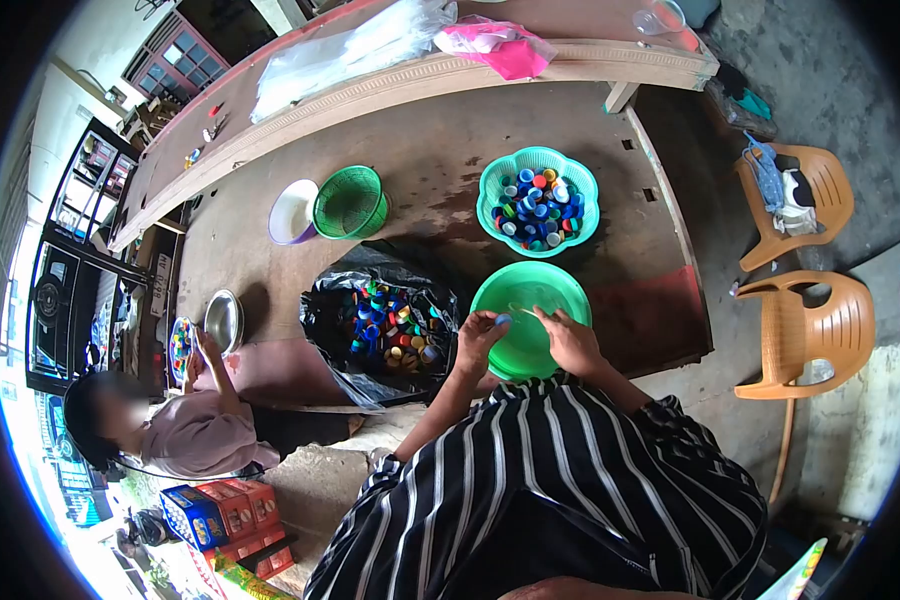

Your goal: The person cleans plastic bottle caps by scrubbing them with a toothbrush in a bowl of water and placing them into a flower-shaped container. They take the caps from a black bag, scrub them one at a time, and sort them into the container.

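Note:
Both hands are over a green basin (560,290) in front of my body. My left hand (478,342) is closed round a small blue cap (503,320) at the basin's left side. Over its right part, my right hand (568,340) has its fingers pinched together on something thin and pale, too small to name. Just beyond the basin sits a turquoise flower-shaped basket (490,190) full of coloured bottle caps (540,210). To the left lies an open black plastic bag (330,270) with many more caps in it.
A green mesh basket (350,203) and a white bowl (292,212) stand beyond the bag. At the left, a person (195,430) handles caps beside a metal bowl (223,322). A raised wooden shelf (390,82) crosses the far side. Two orange chairs (815,335) are on the right.

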`<state>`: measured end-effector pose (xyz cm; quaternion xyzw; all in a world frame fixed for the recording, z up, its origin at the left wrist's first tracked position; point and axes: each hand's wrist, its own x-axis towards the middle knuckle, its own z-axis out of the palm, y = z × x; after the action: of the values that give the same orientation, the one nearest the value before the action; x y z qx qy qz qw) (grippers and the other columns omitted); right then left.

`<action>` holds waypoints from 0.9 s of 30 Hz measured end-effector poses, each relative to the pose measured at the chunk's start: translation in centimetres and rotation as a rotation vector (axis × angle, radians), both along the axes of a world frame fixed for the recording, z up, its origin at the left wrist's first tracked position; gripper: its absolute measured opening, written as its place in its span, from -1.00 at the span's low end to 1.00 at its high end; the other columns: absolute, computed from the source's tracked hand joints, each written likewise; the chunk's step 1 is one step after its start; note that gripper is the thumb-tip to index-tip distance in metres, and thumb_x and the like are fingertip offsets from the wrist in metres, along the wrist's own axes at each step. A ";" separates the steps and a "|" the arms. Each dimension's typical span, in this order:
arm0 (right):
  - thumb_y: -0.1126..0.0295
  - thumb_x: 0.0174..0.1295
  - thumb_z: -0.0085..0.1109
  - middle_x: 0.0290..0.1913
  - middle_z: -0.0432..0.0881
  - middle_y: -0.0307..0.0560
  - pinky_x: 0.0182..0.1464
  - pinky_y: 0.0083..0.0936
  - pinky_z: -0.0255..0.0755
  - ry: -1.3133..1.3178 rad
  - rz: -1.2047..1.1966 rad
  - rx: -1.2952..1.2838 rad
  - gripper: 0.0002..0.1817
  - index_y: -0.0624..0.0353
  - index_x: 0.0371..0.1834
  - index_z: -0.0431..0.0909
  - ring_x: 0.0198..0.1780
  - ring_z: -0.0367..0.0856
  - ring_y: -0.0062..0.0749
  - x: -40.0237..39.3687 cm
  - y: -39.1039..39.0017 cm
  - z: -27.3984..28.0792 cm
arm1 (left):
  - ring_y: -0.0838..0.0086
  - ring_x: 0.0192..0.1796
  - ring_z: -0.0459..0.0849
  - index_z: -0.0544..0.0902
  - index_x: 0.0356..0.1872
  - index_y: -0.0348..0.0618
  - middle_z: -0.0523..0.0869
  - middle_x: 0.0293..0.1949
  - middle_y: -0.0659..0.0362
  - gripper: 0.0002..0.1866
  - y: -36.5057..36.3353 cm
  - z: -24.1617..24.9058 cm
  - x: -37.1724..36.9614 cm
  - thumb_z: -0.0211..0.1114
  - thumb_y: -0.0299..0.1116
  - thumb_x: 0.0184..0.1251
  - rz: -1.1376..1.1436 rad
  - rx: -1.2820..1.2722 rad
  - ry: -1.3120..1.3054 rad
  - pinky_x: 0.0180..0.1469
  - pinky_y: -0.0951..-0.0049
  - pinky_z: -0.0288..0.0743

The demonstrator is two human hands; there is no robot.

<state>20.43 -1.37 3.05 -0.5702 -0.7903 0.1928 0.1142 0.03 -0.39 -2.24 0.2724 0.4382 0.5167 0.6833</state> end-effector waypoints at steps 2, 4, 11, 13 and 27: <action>0.45 0.20 -0.04 -0.08 0.54 0.09 -0.24 -0.24 0.56 0.199 0.052 0.039 -0.44 -0.09 0.33 0.29 -0.20 0.62 -0.01 -0.3 -0.6 1.9 | 0.45 -0.11 0.64 0.47 -0.18 -0.20 0.66 -0.17 0.10 -0.78 0.1 0.5 0.0 0.26 -0.65 0.18 0.000 -0.007 0.012 -0.01 0.49 0.56; 0.44 0.22 -0.05 -0.09 0.54 0.07 -0.25 -0.23 0.55 0.186 0.049 -0.007 -0.44 -0.10 0.34 0.28 -0.22 0.62 -0.02 -0.1 -0.9 1.0 | 0.45 -0.11 0.64 0.46 -0.19 -0.21 0.65 -0.17 0.10 -0.78 -0.1 0.2 0.0 0.26 -0.65 0.18 -0.010 -0.017 0.030 -0.01 0.48 0.56; 0.42 0.25 -0.04 -0.12 0.53 0.04 -0.26 -0.23 0.53 0.219 0.058 -0.021 -0.47 -0.08 0.34 0.29 -0.25 0.62 -0.07 -0.4 -0.7 0.9 | 0.39 -0.09 0.65 0.43 -0.02 -0.28 0.62 -0.13 0.06 -0.68 0.1 -0.8 0.0 0.25 -0.62 0.21 -0.003 -0.074 0.017 0.01 0.43 0.59; 0.46 0.21 -0.04 -0.12 0.54 0.05 -0.25 -0.23 0.54 0.193 0.016 -0.024 -0.47 -0.03 0.31 0.32 -0.23 0.62 -0.06 -0.5 -0.2 0.6 | 0.37 -0.07 0.64 0.42 0.02 -0.30 0.62 -0.12 0.04 -0.65 0.2 -0.1 0.0 0.25 -0.61 0.21 0.006 -0.070 0.015 0.02 0.43 0.59; 0.52 0.10 -0.02 -0.15 0.53 0.03 -0.24 -0.28 0.53 0.172 0.001 0.006 -0.47 -0.02 0.23 0.43 -0.21 0.61 -0.09 -0.1 -0.2 0.6 | 0.48 -0.10 0.63 0.42 0.11 -0.44 0.65 -0.12 0.06 -0.55 0.0 -1.4 -0.3 0.29 -0.44 0.25 -0.153 -0.073 0.239 -0.01 0.55 0.51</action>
<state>20.31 -1.58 3.67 -0.5508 -0.7784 0.2390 0.1832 -0.29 -0.36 -3.67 0.3395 0.5131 0.4106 0.6730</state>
